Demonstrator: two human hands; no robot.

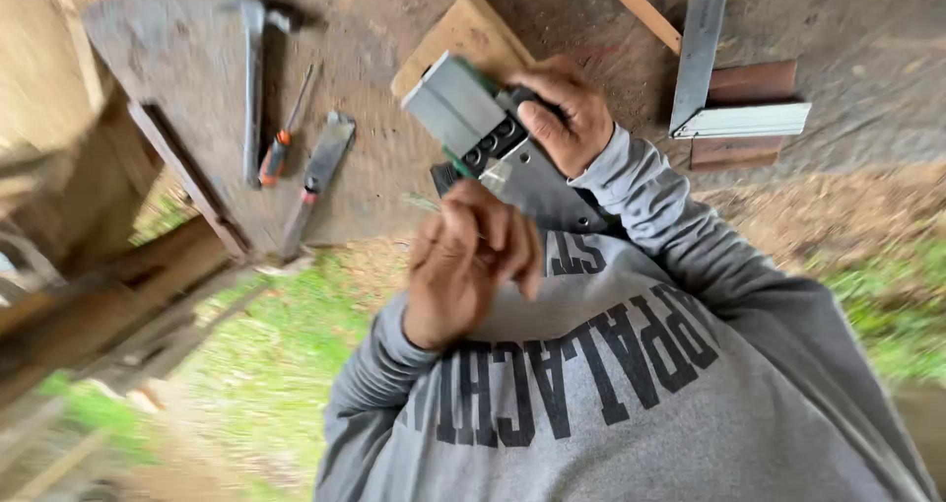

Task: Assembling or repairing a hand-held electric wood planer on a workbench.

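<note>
the right hand (564, 108) has its fingers (540, 118) clamped round the black end of a grey block-shaped tool (455, 103) with green edging, thumb on one side and the rest wrapped behind. the tool is held up in the air, close in front of the chest, above the table and not resting on it. just below it the left hand (465, 266) has its fingers (493, 236) curled in together near the tool's lower edge. whether they pinch some small part there, i cannot tell; the blur hides it. a grey flap (552, 189) hangs between the two hands.

as a judgement, the step in hand is fitting or adjusting something small at the tool's underside. the next move calls for the right hand to keep the tool steady while the left fingertips work finely.

beyond the right fingers lie a pale wooden board (463, 34), a wooden strip (641, 7), a metal square (702, 54) and a reddish-brown block (751, 80). off to the far side of the left fingers are a hammer (254, 78), an orange-handled screwdriver (280, 142) and a flat chisel-like blade (317, 175).

the table (177, 29) ends near that blade at a wooden rail (187, 177), with grass (286, 344) below. bare surface lies between the tools and the board.
</note>
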